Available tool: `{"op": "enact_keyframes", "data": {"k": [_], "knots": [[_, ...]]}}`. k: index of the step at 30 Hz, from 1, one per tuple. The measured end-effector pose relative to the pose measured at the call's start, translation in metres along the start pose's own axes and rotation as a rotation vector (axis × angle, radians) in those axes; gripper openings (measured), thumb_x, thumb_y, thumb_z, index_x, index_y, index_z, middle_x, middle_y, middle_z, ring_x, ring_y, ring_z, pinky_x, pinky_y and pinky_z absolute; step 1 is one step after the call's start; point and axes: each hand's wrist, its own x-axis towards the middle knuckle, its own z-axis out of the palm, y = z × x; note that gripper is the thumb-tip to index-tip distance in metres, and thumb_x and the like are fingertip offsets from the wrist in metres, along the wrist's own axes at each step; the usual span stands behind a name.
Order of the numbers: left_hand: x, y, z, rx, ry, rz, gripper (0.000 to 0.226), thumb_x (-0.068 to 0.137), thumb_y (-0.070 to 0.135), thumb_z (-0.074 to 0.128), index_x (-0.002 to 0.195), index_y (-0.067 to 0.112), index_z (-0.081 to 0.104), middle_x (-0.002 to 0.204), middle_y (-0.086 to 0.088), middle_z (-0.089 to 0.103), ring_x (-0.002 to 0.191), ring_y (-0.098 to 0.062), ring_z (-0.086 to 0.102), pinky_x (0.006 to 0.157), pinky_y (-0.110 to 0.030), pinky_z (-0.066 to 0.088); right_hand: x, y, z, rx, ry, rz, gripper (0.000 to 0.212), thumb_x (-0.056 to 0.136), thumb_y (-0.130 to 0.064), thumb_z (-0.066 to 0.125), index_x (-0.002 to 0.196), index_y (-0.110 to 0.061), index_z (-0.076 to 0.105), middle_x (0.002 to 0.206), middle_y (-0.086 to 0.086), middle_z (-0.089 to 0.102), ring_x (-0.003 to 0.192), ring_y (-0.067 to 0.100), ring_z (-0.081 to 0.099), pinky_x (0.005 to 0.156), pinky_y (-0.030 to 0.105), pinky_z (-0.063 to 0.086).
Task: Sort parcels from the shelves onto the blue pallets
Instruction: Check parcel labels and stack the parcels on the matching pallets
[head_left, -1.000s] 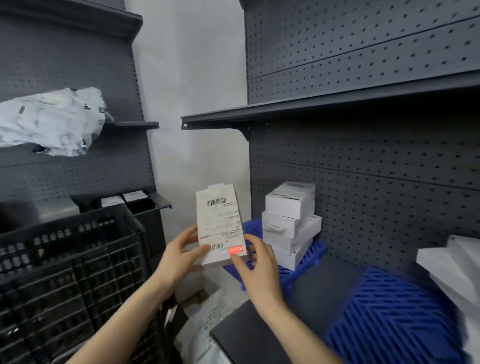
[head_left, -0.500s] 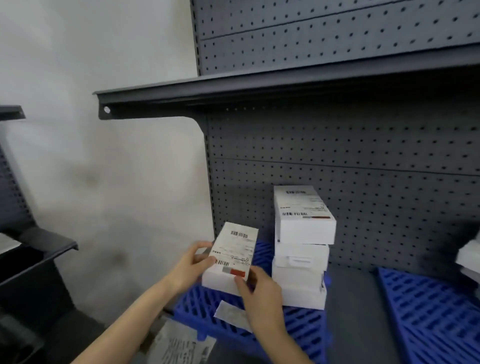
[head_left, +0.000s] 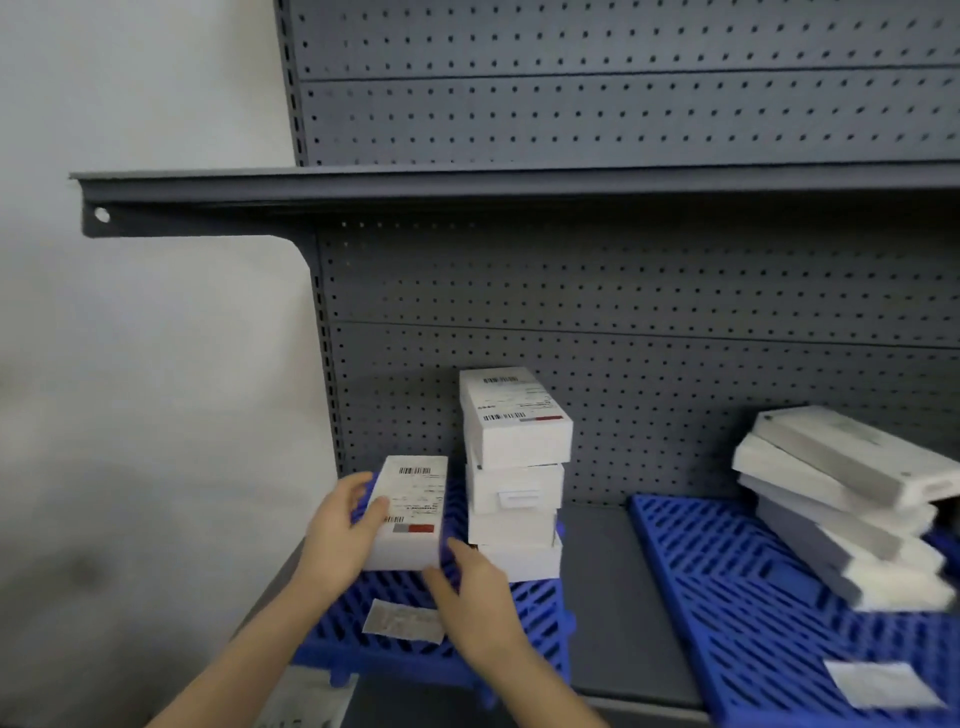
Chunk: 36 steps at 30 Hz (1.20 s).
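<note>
Head view: white parcel (head_left: 410, 514) between hands; left hand (head_left: 340, 540) grips left side, right hand (head_left: 475, 597) pinches near-right corner.

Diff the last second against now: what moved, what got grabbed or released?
The white parcel, held upright with its label facing the camera a second ago, has been tipped flat and lowered to the left blue pallet, just left of the stack of white boxes. Nothing grabbed or released: left hand and right hand still hold it. The stack and the paper slip on the pallet stayed put.
</note>
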Motion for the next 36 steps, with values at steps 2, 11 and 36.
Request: {"op": "enact_keyframes", "data": {"k": [2,11,36], "knots": [[-0.018,0.019,0.003,0.016,0.108,0.085,0.024,0.093,0.014,0.057,0.118,0.017,0.055,0.107,0.003,0.061,0.098,-0.013,0.058,0.088,-0.028,0.047,-0.019,0.006,-0.015,0.001,-0.01,0.002,0.039,0.096,-0.031,0.052,0.133,-0.02,0.051,0.128,-0.003,0.059,0.115,0.012,0.055,0.093,0.016,0.041],[-0.167,0.088,0.118,-0.129,-0.258,0.141,0.015,0.091,-0.001,0.056,0.093,0.013,0.06,0.068,-0.01,0.066,0.059,-0.011,0.063,0.065,-0.025,0.052,-0.154,0.084,-0.163,-0.029,0.202,-0.014,0.022,0.092,-0.025,0.058,0.11,-0.015,0.067,0.105,0.0,0.07,0.092,0.005,0.061,0.078,0.008,0.04],[-0.6,0.369,0.813,-0.248,-1.418,0.276,0.013,0.092,0.004,0.056,0.093,0.017,0.059,0.072,-0.005,0.067,0.059,-0.006,0.061,0.056,-0.014,0.044,-0.616,0.479,-0.693,-0.3,0.844,0.763,0.022,0.094,-0.027,0.052,0.112,-0.022,0.064,0.11,-0.003,0.066,0.099,0.013,0.061,0.084,0.022,0.044]]}}
